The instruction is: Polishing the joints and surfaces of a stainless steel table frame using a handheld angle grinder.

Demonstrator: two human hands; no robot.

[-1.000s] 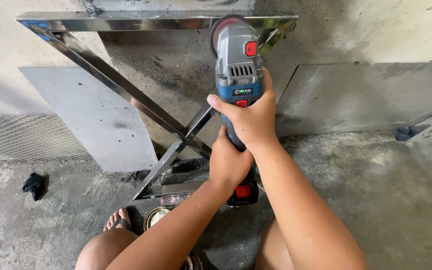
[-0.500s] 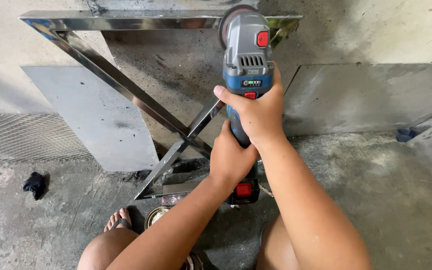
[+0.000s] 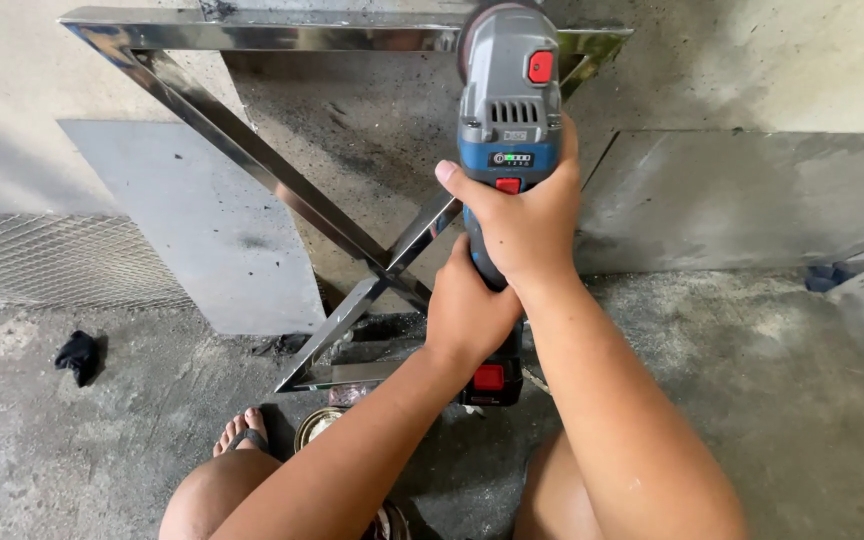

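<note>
Currently a cordless grinder (image 3: pixel 508 130) is gripped in both hands. The right hand (image 3: pixel 524 215) is wrapped tightly around the blue-and-grey body just below the vents, and the left hand (image 3: pixel 467 310) is closed around the handle lower down, above the battery (image 3: pixel 492 380). Over the last second the tool has been carried upward and slightly rightward, so its head is now pressed to the top bar of a shiny steel frame (image 3: pixel 252 35), near the right corner. From this it is judged that work on that bar is under way. Crossed braces (image 3: pixel 372 265) are seen behind the hands. Bare knees, a sandalled foot (image 3: pixel 242 438) and a black rag (image 3: pixel 77 355) are seen on the concrete floor (image 3: pixel 752 400).
</note>
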